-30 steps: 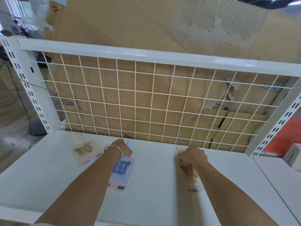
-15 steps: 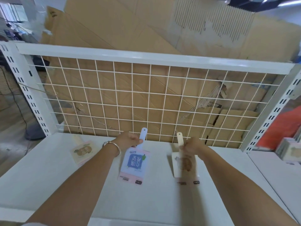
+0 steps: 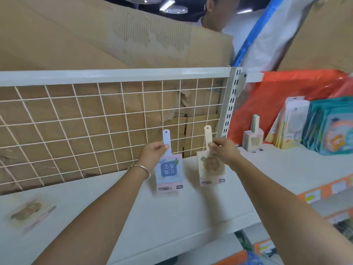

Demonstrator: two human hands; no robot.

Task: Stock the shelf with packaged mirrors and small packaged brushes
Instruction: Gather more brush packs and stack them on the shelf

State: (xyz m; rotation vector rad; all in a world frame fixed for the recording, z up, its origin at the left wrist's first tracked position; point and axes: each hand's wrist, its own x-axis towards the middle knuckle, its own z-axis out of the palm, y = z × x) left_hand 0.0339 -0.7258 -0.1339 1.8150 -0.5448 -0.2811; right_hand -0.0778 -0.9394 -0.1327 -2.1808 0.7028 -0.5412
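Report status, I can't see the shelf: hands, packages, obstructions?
Left hand pinches blue pack by its handle; right hand, beige pack. Both hang over shelf. Flat pack lies far left.

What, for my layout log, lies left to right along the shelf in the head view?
Blurred flat pack → blue pack in left hand → beige pack in right hand → upright beige stack → white packs → teal packs.

Blue mirror pack [image 3: 168,174], beige mirror pack [image 3: 211,166], white shelf [image 3: 172,219].

We've got the white shelf [image 3: 172,217] here, one blurred flat packet [image 3: 28,211] lying at our far left.
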